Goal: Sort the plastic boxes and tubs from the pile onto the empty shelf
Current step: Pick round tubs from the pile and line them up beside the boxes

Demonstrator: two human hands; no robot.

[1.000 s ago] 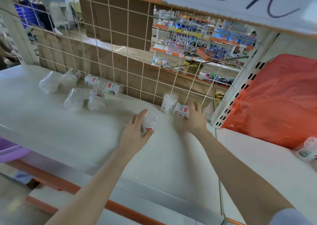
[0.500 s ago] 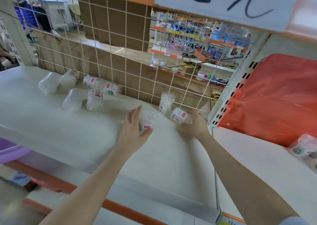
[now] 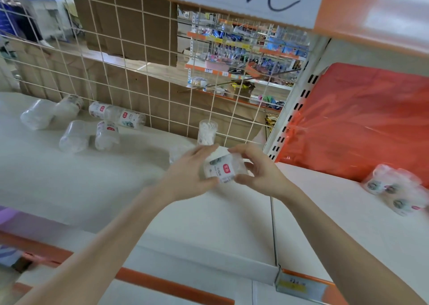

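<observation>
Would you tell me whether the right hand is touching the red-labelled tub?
Touching: the head view shows the right hand gripping the red-labelled tub at its right end, thumb and fingers pressed against it.

I'm holding both forearms stretched forward, hands close together. My left hand (image 3: 190, 172) is curling over one side of a small tub (image 3: 222, 171); my right hand (image 3: 262, 175) is gripping the other side, thumb underneath.

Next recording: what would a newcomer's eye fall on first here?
The left hand and right hand grip a clear tub with a red label at centre, over the white shelf. At right, a bright red plastic sheet fills the neighbouring bay. At left, toppled tubs lie on the shelf.
</observation>
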